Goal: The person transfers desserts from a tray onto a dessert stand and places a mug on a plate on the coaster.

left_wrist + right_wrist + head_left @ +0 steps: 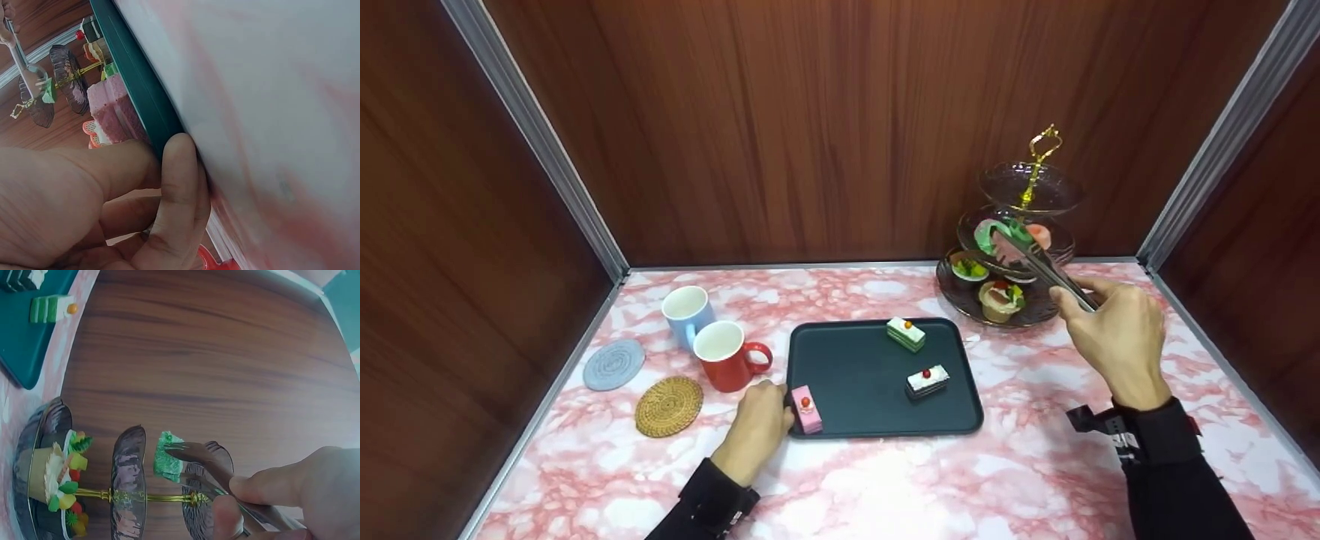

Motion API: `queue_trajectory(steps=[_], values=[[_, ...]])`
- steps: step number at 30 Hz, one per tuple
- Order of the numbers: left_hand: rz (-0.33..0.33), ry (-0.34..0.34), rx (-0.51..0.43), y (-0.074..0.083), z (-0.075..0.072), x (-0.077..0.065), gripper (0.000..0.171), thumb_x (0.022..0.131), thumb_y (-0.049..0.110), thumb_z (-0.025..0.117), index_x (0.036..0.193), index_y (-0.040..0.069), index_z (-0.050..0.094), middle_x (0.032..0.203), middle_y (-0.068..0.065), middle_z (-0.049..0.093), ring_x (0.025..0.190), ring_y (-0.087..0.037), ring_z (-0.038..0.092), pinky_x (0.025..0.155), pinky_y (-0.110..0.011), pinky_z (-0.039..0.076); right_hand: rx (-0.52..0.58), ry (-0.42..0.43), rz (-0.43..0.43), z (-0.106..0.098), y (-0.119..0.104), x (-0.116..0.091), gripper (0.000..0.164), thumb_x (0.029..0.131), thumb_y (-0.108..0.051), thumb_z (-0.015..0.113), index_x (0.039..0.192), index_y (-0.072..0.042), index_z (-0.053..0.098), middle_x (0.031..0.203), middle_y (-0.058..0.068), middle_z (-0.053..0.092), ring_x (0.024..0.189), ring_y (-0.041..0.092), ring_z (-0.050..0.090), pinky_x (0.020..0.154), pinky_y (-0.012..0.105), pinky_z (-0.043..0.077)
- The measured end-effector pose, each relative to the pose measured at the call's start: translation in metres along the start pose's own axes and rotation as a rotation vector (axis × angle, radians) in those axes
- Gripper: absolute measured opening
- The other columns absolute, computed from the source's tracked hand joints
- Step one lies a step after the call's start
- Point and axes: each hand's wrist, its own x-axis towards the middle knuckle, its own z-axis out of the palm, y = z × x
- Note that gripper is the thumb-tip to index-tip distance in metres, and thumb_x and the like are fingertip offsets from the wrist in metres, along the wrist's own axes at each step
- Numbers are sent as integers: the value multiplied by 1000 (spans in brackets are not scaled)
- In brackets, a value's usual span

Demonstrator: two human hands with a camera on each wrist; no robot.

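My left hand (761, 418) pinches the left rim of a dark green tray (855, 375), thumb above and fingers beneath in the left wrist view. Just inside that rim lies a pink cake slice (807, 410). A green layered slice (907, 334) and a dark slice with white topping (928, 381) lie farther right on the tray. My right hand (1117, 330) grips metal tongs (1046, 271). Between the tong tips is a green piece of cake (168, 456), held beside the upper tiers of a three-tier stand (1039, 187).
Fruit-topped cupcakes (1001, 301) sit on the stand's bottom tier. Left of the tray stand a red mug (726, 367) and a light blue mug (688, 311). A grey coaster (615, 365) and a woven coaster (669, 406) lie near them. Wooden panels (810, 135) enclose the marbled table.
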Motion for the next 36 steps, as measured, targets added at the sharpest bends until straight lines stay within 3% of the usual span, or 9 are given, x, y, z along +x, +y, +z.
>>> queue_trajectory(steps=[12,25,36], values=[[-9,-8,-20,-1,0,-2,9,68,5,69,76,4,65,71,-10,58,71,-25,59,63,-38,48,-38,-27,63,-10,7,4,41,74,-55,65,106,-30,70,80,4,73,84,35,62,54,44,37],[8,24,-8,-1,1,-2,9,68,7,70,75,4,65,70,-10,58,71,-28,60,64,-39,48,-59,-60,25,-7,10,4,39,76,-53,65,104,-27,72,79,6,72,80,35,61,53,43,35],[5,11,-2,-1,0,-1,11,67,6,69,77,3,65,71,-11,58,72,-28,60,65,-39,49,-58,-66,28,-5,9,3,46,75,-57,63,107,-25,71,83,9,72,78,33,60,53,41,35]])
